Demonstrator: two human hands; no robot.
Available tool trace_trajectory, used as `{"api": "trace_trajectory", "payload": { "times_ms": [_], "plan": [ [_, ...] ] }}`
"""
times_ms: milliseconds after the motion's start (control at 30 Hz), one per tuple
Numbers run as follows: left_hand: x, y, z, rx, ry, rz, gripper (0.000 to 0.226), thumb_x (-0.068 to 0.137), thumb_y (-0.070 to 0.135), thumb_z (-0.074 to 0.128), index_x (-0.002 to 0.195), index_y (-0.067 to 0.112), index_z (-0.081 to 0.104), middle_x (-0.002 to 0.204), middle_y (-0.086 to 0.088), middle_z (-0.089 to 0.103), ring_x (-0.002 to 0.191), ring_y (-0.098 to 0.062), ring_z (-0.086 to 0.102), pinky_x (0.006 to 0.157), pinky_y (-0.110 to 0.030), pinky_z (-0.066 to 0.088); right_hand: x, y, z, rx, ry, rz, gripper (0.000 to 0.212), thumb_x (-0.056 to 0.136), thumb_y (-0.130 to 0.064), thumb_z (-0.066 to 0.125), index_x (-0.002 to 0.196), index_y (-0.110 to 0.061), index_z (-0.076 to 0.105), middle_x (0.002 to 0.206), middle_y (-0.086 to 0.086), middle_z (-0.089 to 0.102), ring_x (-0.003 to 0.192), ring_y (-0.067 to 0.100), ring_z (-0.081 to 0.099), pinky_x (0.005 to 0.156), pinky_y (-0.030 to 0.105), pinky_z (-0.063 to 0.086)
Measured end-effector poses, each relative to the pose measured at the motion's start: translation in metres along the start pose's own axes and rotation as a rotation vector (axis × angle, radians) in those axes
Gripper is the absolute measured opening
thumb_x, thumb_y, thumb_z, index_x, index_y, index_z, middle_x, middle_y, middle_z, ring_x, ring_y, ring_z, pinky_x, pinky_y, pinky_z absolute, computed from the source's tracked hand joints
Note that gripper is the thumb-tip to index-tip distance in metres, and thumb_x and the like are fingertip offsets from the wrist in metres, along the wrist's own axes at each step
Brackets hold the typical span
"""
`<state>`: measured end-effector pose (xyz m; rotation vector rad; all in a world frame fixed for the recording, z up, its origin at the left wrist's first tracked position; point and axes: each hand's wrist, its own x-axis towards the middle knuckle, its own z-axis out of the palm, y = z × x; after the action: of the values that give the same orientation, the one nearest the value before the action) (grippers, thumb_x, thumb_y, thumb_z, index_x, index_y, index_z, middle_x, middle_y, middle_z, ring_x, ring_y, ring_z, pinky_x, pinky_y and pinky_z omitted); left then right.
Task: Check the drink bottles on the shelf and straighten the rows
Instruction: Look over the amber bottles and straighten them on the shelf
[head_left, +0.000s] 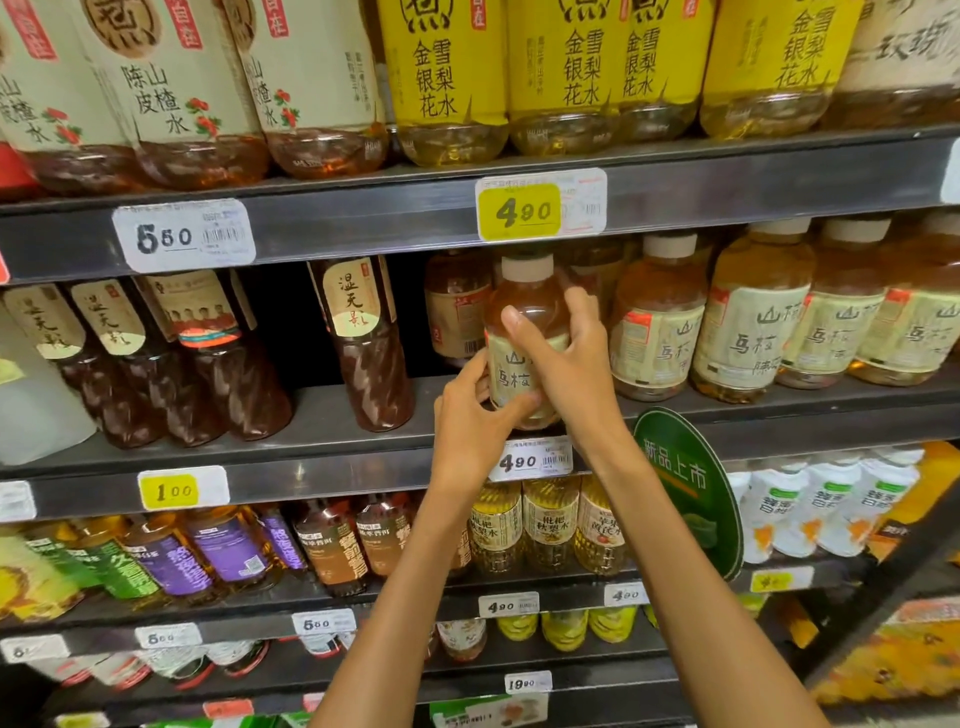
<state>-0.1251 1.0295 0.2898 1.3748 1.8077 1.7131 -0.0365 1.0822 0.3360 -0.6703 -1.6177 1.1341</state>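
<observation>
- At the far left of the middle shelf (363, 457) we see dark twisted bottles (208, 374) leaning in their row, with one more dark bottle (363, 338) standing apart beside a dark open gap.
- That gap, left of our hands, is the only free room at this level; the upper shelf lip (363, 223) hangs low over the caps, so we judge there is little clearance for lifting.
- Our left hand (467, 421) grips the lower part of the amber bottle (524, 332), thumb curled across the label, fingers hidden behind it.
- Our right hand (566, 353) wraps the same bottle higher up, fingers curled round its shoulder and thumb raised in front.
- The bottle sits at the front edge of the shelf, just above a price tag (530, 460); we cannot tell whether its base rests on the shelf or is lifted.
- The risk we see: a base set half over that edge could tip forward and fall.
- To the right, matching amber bottles (654, 322) stand close by; swinging ours sideways could knock the nearest one and upset the row.
- A green round sign (685, 488) sticks out below our right forearm and could snag it on withdrawal.
</observation>
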Motion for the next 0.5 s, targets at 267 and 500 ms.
{"api": "trace_trajectory", "payload": {
  "times_ms": [267, 500],
  "plan": [
    [0.012, -0.006, -0.002, 0.0, -0.125, -0.028, 0.07, 0.078, 0.0, 0.076, 0.14, 0.011, 0.045, 0.11, 0.026, 0.054, 0.107, 0.01, 0.052, 0.092, -0.003, 0.04, 0.007, 0.013, 0.001, 0.046, 0.148, 0.041, 0.038, 0.085, -0.027, 0.073, 0.099, -0.005, 0.046, 0.105, 0.022, 0.058, 0.094, 0.025, 0.058, 0.085, 0.034, 0.049],
    [0.023, -0.009, -0.008, 0.003, -0.242, -0.069, 0.062, 0.08, -0.005, 0.071, 0.133, 0.014, 0.044, 0.109, 0.024, 0.052, 0.099, 0.021, 0.052, 0.084, 0.001, 0.039, 0.007, 0.015, 0.012, -0.082, 0.227, 0.02, 0.048, 0.08, -0.037, 0.075, 0.094, -0.011, 0.038, 0.102, 0.019, 0.054, 0.099, 0.03, 0.054, 0.086, 0.042, 0.047]
  ]
}}
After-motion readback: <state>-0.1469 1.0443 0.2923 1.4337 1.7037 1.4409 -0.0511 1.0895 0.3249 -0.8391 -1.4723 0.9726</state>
